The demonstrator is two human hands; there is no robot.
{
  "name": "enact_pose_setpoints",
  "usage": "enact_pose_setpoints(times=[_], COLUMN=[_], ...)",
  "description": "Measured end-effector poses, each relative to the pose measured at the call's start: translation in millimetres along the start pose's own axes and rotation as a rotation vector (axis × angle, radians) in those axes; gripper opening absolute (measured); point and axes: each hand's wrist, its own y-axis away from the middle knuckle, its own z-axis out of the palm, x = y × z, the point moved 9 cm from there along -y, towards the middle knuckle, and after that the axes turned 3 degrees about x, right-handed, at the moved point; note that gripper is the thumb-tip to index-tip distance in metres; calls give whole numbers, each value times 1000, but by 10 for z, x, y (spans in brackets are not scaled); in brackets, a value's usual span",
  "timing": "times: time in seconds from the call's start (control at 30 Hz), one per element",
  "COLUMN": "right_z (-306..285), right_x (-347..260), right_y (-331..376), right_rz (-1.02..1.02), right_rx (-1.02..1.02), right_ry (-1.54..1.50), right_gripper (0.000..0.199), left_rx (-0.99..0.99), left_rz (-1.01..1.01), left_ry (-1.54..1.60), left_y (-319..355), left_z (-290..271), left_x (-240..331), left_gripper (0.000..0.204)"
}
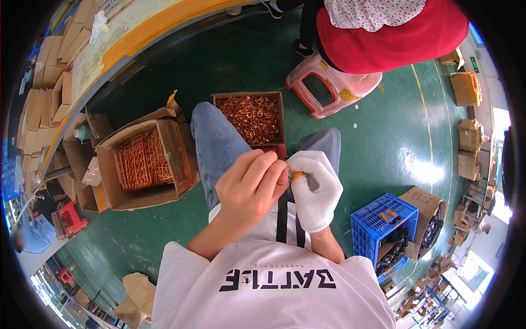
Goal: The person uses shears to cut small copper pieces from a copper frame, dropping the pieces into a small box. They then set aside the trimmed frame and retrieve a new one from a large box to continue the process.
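My bare left hand [249,186] and my right hand [319,192], in a white knit glove, meet in front of my lap. Their fingertips come together, fingers curled, over something small and mostly hidden between them. Orange tape [297,175] is wrapped at the gloved thumb. Just beyond the hands, between my knees, a cardboard box [281,118] holds a heap of small copper-coloured rings [249,117]. Left of my knee, an open carton [188,156] contains stacked orange-copper wire-like pieces [143,159] in rows.
A pink plastic stool [356,82] stands ahead right, beside a seated person in red [394,44]. At right, a blue crate [383,211] and a carton [430,219] hold dark round parts. A long workbench [131,41] curves along the far left, with cardboard boxes [55,60] beyond it.
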Motion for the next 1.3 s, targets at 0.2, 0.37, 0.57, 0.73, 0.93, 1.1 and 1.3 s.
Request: enact_pose_setpoints(times=[0.2, 0.37, 0.57, 0.73, 0.93, 1.1, 1.3], right_z=[-22, -21, -24, 17, 89, 103, 11], right_x=[33, 15, 7, 64, 278, 286, 106], right_y=[17, 10, 25, 18, 67, 66, 34], right_rz=[11, 6, 14, 65, 348, 374, 180], right_rx=[17, 24, 21, -47, -123, -139, -59], right_ry=[-33, -33, -8, -115, -473, -503, -207], right_gripper=[24, 24, 25, 24, 21, 20, 22], left_rx=[-28, -28, 13, 3, -102, -116, -93], left_rz=[-80, -126, -125, -196, -413, -330, -184], left_ry=[146, 180, 177, 272, 519, 406, 207], left_y=[12, 10, 19, 26, 59, 9, -35], left_z=[25, 32, 34, 40, 122, 29, -18], left_x=[-78, -109, -97, -166, -306, -245, -106], left_gripper=[26, 26, 26, 25, 21, 22, 25])
